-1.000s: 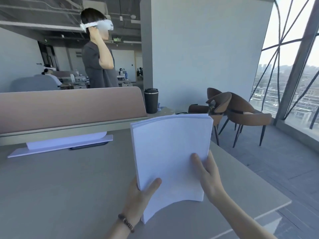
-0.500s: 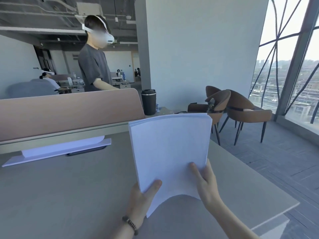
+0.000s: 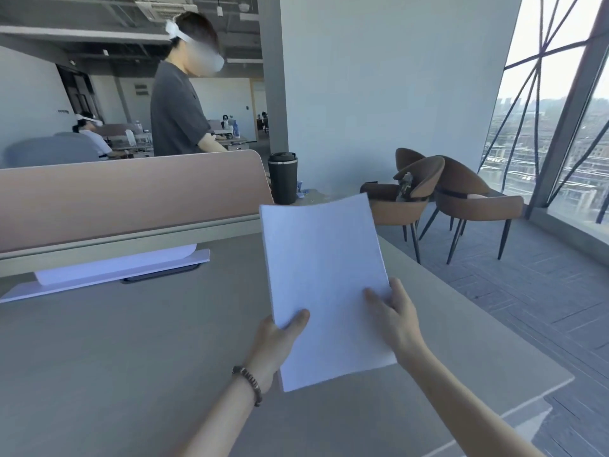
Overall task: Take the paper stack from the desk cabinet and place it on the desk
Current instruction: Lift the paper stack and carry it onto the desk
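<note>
A white paper stack (image 3: 324, 275) is held above the grey desk (image 3: 131, 341), tilted up toward its far end. My left hand (image 3: 275, 344) grips its near left edge with the thumb on top. On the stack's right side, my right hand (image 3: 393, 316) holds it with fingers spread on the top sheet. A beaded bracelet sits on my left wrist. The desk cabinet is not in view.
A brown divider panel (image 3: 125, 196) runs along the desk's far edge, with a white stand (image 3: 108, 272) and a dark phone beneath it. A black tumbler (image 3: 282, 178) stands beyond the divider's end. A person stands behind the divider. Brown chairs (image 3: 461, 199) are at right.
The paper stack has come lower and flatter toward the desk, its curl straightening. Both hands keep their hold. The person behind the divider lowered an arm and leaned forward.
</note>
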